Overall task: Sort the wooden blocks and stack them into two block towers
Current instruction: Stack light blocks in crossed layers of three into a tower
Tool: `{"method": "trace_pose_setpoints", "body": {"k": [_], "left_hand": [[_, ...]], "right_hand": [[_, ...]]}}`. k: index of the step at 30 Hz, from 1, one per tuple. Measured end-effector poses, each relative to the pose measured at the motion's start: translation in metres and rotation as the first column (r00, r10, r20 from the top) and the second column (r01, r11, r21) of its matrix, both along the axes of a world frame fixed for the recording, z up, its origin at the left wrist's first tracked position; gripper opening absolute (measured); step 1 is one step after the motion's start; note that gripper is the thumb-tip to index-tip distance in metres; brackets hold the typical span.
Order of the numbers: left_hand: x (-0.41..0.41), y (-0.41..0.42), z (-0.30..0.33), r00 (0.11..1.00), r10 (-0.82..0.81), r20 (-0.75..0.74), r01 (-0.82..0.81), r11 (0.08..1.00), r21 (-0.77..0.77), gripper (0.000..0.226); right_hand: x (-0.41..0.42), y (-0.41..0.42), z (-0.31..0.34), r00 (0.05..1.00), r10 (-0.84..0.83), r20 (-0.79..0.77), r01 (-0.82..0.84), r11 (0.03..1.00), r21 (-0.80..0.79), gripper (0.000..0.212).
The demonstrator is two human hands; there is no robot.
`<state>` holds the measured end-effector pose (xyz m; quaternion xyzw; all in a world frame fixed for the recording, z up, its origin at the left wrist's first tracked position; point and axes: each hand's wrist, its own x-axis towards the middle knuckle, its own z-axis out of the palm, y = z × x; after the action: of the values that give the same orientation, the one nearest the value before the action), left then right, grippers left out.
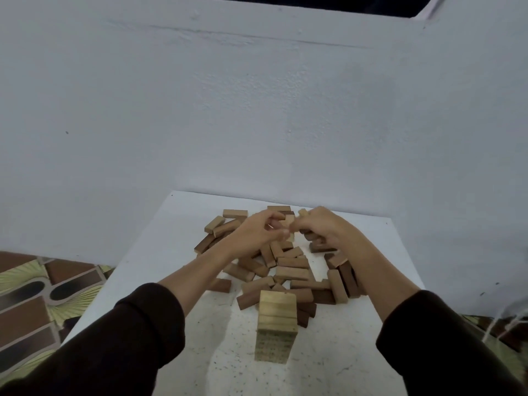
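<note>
From the head view, a white bench (177, 252) with a faintly speckled top stands against a pale, rough-plastered wall (257, 110). Scattered over its far half lies a heap of wooden blocks (291, 270), small rectangular bars, some pale tan, some dark reddish-brown, lying flat and crossed over one another. Nearer the person stands one block tower (275, 324) of pale, straight-grained wood, square in plan and upright, just beside the near edge of the heap.

Both arms in dark sleeves (137, 332) reach over the heap. The left hand (257, 228) has its fingers curled, pinching something small and light at the fingertips; blur keeps me from telling exactly what. The right hand (320, 227) is curled too, knuckles up, touching the left at the fingertips; what it holds I cannot tell. The forearms hide part of the heap. A patterned floor (43, 295) of brown and green shapes shows at the left.
</note>
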<state>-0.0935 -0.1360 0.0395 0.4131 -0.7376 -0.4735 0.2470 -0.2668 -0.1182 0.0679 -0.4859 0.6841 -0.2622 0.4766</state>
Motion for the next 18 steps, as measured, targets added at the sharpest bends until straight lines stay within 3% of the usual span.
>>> {"method": "trace_pose_setpoints", "body": {"k": [3, 6, 12, 15, 18], "left_hand": [[-0.002, 0.012, 0.011, 0.971, 0.022, -0.239, -0.008, 0.998, 0.059, 0.027], [0.010, 0.020, 0.019, 0.938, 0.106, -0.329, -0.089, 0.994, 0.066, 0.026], [0.057, 0.039, 0.013, 0.847, 0.260, -0.463, -0.197, 0.964, 0.181, 0.009], [0.084, 0.049, 0.005, 0.801, 0.341, -0.493, -0.267, 0.939, 0.216, 0.012], [0.109, 0.056, -0.004, 0.755, 0.409, -0.513, -0.338, 0.912, 0.232, 0.014]], "right_hand": [[0.018, 0.008, 0.014, 0.972, 0.058, 0.228, -0.048, 0.998, -0.045, 0.018], [0.035, 0.014, 0.027, 0.956, 0.120, 0.268, -0.106, 0.992, -0.065, 0.005], [0.084, 0.031, 0.050, 0.962, 0.260, -0.086, -0.271, 0.948, -0.164, 0.018], [0.123, 0.037, 0.047, 0.956, 0.244, -0.161, -0.280, 0.924, -0.261, 0.009], [0.156, 0.045, 0.040, 0.941, 0.256, -0.220, -0.306, 0.922, -0.237, 0.010]]}}
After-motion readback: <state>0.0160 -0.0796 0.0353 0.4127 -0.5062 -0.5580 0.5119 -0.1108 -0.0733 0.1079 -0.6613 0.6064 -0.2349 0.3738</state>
